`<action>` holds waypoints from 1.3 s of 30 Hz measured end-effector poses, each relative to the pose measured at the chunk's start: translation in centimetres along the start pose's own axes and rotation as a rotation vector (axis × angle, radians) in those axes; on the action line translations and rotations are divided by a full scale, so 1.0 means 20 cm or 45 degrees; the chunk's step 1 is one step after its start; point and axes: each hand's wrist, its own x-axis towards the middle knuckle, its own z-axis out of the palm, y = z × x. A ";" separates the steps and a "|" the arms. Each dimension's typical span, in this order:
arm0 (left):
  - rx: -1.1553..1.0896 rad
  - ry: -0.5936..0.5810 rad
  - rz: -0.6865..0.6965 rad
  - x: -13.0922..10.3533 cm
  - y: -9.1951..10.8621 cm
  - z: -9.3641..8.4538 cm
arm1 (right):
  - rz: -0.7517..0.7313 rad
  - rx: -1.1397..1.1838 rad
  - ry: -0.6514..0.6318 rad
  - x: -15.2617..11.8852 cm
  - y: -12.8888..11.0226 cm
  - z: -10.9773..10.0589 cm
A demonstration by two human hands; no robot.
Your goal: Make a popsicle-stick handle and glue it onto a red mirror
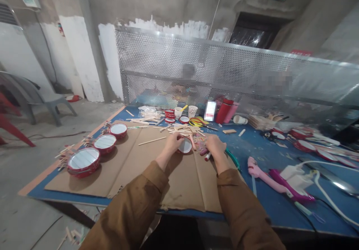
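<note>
My left hand [174, 144] is closed at the left rim of a small red drum [185, 145] with a white round face, which sits on the cardboard sheet [179, 186]. To its right, my right hand [215, 146] is closed over a pile of small colourful rubber bands [200, 142]; its fingertips are partly hidden, and anything in them cannot be made out. A red-tipped marker-like stick [207, 156] lies just below that hand. A pink stick [192, 142] stands beside the drum's right edge. Behind my hands are scattered flat wooden sticks [179, 129].
Stacked red drums with wooden sticks [84, 160] line the cardboard's left side. At right lie a pink glue gun [266, 177], a purple glue gun [291, 186] and white cables [322, 190]. Cups [192, 111], a red bottle [224, 110] and a phone [210, 111] stand before a perforated metal screen [168, 55].
</note>
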 end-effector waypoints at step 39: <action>-0.428 -0.591 0.047 0.03 -0.04 0.05 | -0.014 1.640 -0.116 -0.14 -0.22 0.03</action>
